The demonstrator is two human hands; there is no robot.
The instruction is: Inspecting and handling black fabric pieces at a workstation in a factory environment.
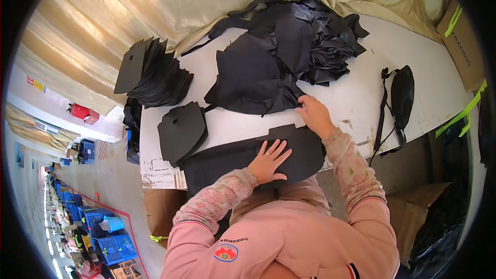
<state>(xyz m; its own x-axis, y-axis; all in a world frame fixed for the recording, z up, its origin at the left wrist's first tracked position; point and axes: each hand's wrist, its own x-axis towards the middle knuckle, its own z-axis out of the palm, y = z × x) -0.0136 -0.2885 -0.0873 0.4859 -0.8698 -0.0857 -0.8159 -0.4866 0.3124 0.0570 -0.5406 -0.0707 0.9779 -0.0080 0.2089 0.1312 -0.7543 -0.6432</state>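
Observation:
My left hand [269,161] lies flat with its fingers spread on a long black fabric piece [222,163] along the near edge of the white table [330,108]. A stiff-looking black panel [304,147] rests at the right end of that piece, beside my left hand. Farther up, my right hand [316,118] pinches the near right edge of a black fabric sheet [248,80]. This sheet joins a crumpled heap of black fabric [315,36]; where it ends within the heap I cannot tell.
Stacked black panels [155,75] stand at the far left, with a smaller stack [181,130] nearer. A black strapped pouch [402,95] lies at the right. Beige curtains [181,0] hang behind. A cardboard box [462,51] is at the right; blue crates [114,248] stand on the floor.

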